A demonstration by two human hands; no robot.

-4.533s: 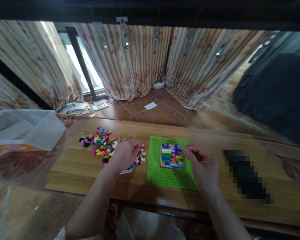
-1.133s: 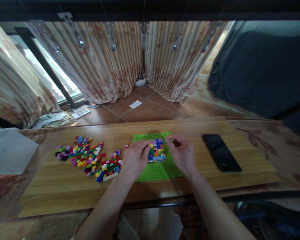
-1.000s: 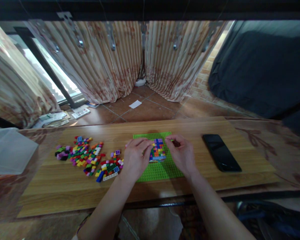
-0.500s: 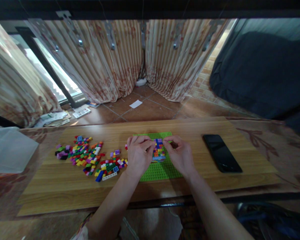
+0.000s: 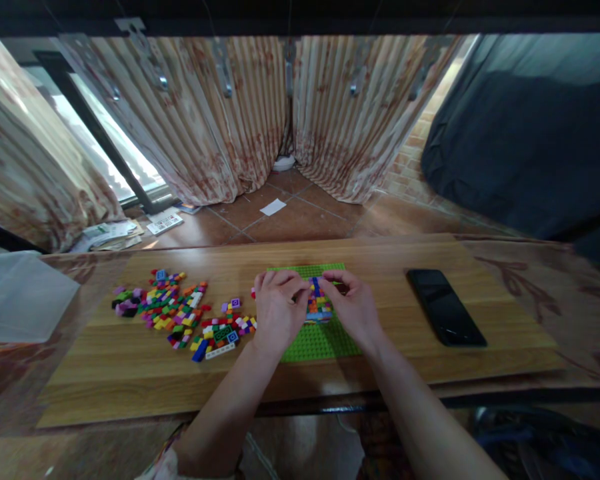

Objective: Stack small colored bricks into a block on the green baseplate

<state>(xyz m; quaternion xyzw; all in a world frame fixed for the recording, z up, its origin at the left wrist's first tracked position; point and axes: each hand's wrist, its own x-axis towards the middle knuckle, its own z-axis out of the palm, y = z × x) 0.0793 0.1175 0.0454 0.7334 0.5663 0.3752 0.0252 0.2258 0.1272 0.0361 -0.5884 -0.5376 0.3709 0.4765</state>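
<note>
One brick build [image 5: 319, 309], one green baseplate [image 5: 320, 345], both part-hidden; left hand [image 5: 279, 312], right hand [image 5: 354, 308] at it, fingers curled, pinching or not, can't tell!

The baseplate [image 5: 315, 348] is a loud lime green, and the brick block [image 5: 319, 309] on it is a total patchwork: blue, purple, orange, yellow. The loose bricks [image 5: 170, 307] go red, yellow, green, purple, orange, plus one plain white strip [image 5: 220, 351]. The phone [image 5: 446, 307] is all black. The tabletop [image 5: 130, 383] is honey-brown woodgrain, and the curtains [image 5: 250, 127] are cream-and-tan stripes with rusty red flowery blotches.
</note>
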